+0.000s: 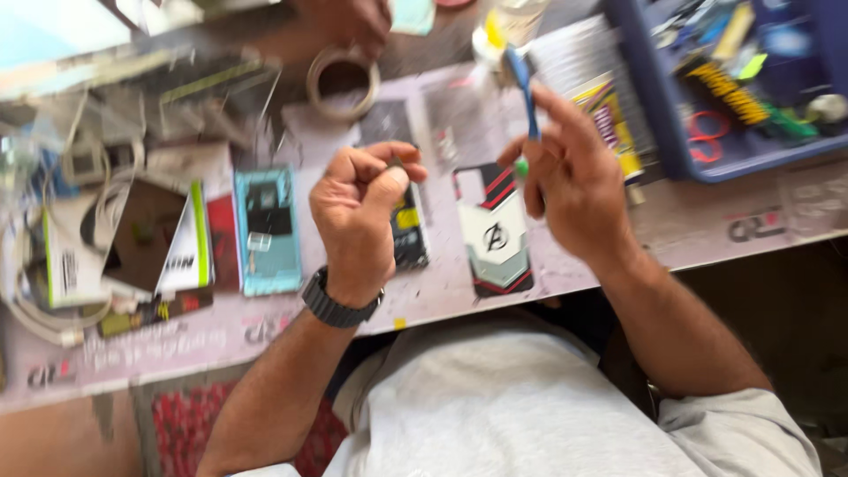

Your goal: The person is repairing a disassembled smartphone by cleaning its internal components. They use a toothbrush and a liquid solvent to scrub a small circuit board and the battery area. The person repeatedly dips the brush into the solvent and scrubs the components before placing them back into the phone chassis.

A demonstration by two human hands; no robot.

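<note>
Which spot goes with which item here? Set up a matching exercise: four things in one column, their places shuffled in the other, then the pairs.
Things:
1. blue-handled tool
2. roll of tape
3. red-handled scissors
4. light blue phone case

Places:
A. inside the blue tray at the table's right end
B. held up in the right hand
C. flat on the table, left of the left hand
D. on the table at its far side, above the left hand

Pairs: 1-B, 2-D, 3-A, 4-C

Blue tool handle (523, 84); teal phone case (267, 231); black-red-white patterned case (495, 231); blue tray (658, 106).
</note>
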